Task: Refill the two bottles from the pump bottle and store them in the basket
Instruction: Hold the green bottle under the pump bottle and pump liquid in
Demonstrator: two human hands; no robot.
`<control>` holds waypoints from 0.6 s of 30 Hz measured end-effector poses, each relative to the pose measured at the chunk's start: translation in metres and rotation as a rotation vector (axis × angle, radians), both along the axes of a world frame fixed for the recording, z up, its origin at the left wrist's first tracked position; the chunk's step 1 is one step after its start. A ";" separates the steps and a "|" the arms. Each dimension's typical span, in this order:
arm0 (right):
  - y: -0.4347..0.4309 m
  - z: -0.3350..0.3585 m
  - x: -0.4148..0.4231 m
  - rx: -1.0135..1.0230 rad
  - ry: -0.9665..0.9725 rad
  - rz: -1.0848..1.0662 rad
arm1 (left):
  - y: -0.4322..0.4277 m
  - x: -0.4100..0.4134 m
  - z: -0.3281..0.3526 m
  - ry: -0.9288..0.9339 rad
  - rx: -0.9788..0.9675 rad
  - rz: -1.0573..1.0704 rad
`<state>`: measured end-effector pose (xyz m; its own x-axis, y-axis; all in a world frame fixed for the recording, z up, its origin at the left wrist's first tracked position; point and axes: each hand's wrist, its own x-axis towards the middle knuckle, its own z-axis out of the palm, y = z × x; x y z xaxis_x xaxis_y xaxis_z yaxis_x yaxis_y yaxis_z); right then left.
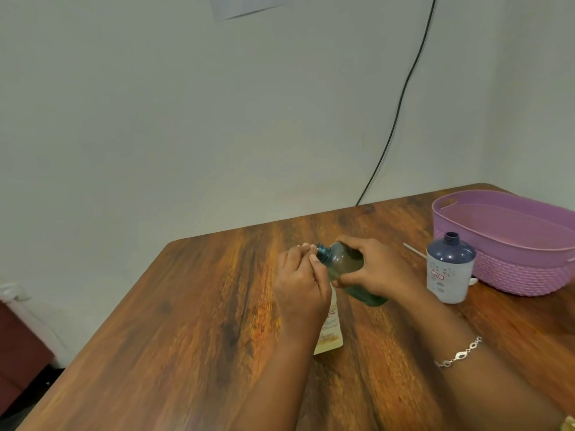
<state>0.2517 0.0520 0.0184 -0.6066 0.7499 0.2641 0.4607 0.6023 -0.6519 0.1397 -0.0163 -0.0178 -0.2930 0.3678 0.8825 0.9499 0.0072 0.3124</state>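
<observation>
I'm holding the teal bottle (348, 269) in my right grip (370, 265); left grip (303, 275) is pinching at its neck, perhaps capping. Beyond it, the basket (510, 244) is sitting empty.

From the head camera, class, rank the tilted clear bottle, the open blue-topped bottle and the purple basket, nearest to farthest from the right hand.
1. Tilted clear bottle: gripped by the right hand.
2. Open blue-topped bottle: upright, just right of it.
3. Purple basket: far right, behind that bottle.
</observation>
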 end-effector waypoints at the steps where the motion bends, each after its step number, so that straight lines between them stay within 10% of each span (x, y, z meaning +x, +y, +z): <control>1: 0.000 -0.002 0.000 -0.006 -0.008 -0.008 | -0.001 0.000 -0.003 0.000 -0.010 -0.002; 18: 0.003 -0.010 -0.003 -0.037 0.018 -0.033 | 0.002 -0.007 -0.002 0.104 -0.002 0.017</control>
<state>0.2492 0.0546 0.0084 -0.5765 0.7789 0.2468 0.4677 0.5623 -0.6820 0.1332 -0.0140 -0.0197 -0.2063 0.3656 0.9076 0.9769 0.0241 0.2124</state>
